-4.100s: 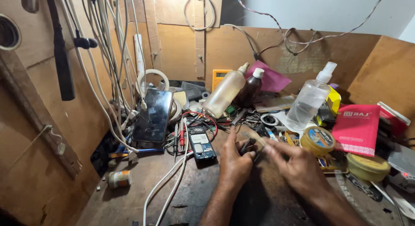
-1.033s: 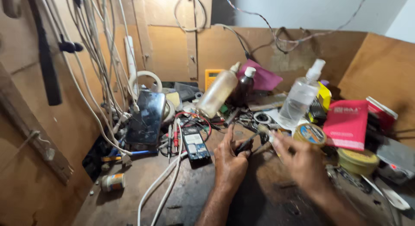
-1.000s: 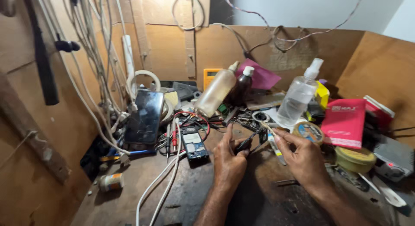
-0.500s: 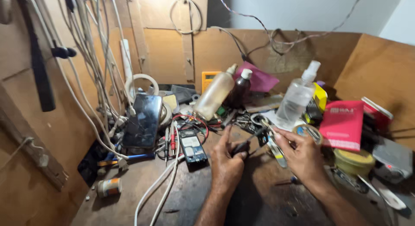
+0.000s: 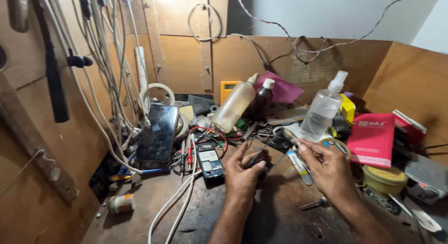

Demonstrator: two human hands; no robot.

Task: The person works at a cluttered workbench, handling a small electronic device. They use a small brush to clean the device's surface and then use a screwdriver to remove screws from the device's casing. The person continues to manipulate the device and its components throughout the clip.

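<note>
My left hand [image 5: 242,174] grips a small dark part [image 5: 258,158] just above the brown bench, thumb on top. My right hand [image 5: 329,167] is a little to its right and pinches a thin metal tool [image 5: 290,135] whose tip points up and left. Between the hands a flat metal tool with a blue patch [image 5: 298,161] lies on the bench. An opened small phone with bare circuit board [image 5: 210,163] lies just left of my left hand. What the dark part is, I cannot tell.
A cracked smartphone [image 5: 157,132] leans among hanging cables at left. Behind stand a cloudy bottle [image 5: 233,108], a brown bottle [image 5: 262,100] and a clear spray bottle [image 5: 321,115]. A red box [image 5: 371,139], a yellow tin [image 5: 385,177], a screwdriver [image 5: 315,204] and white cables [image 5: 175,209] crowd the bench.
My right hand has drawn away from my left hand to the right, bringing the thin tool up. My left hand keeps its hold on the dark part.
</note>
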